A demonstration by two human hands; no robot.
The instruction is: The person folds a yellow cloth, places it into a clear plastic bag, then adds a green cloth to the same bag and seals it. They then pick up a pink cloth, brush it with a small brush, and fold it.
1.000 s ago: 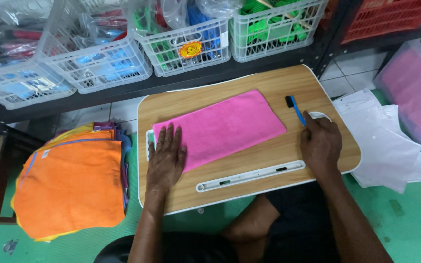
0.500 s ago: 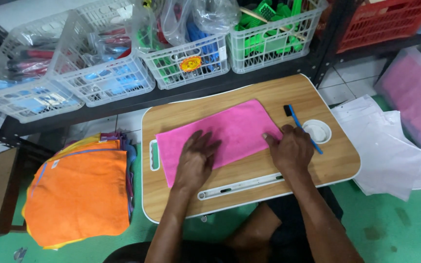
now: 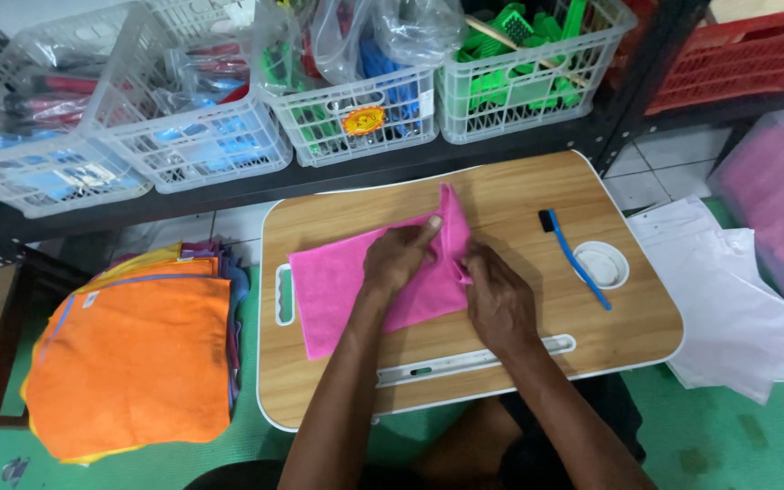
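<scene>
Left hand (image 3: pixel 398 257): pinching the pink cloth's (image 3: pixel 347 290) raised edge.
Right hand (image 3: pixel 499 299): fingers closed on the same fold.
Cloth: mid-tray, partly lifted.
Surface: wooden lap tray (image 3: pixel 519 195), blue brush (image 3: pixel 575 260).
Room: basket shelf (image 3: pixel 519 77), orange cloths (image 3: pixel 133 363).

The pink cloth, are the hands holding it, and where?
Yes. Both hands hold the pink cloth at its right end: the left hand pinches the raised fold near the top corner, the right hand grips the right edge.

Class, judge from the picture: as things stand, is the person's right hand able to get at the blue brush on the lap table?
Probably yes. The right hand grips the pink cloth, and the blue brush lies just to its right on bare wood of the lap table, nothing between. It would need to let go of the cloth first.
</scene>
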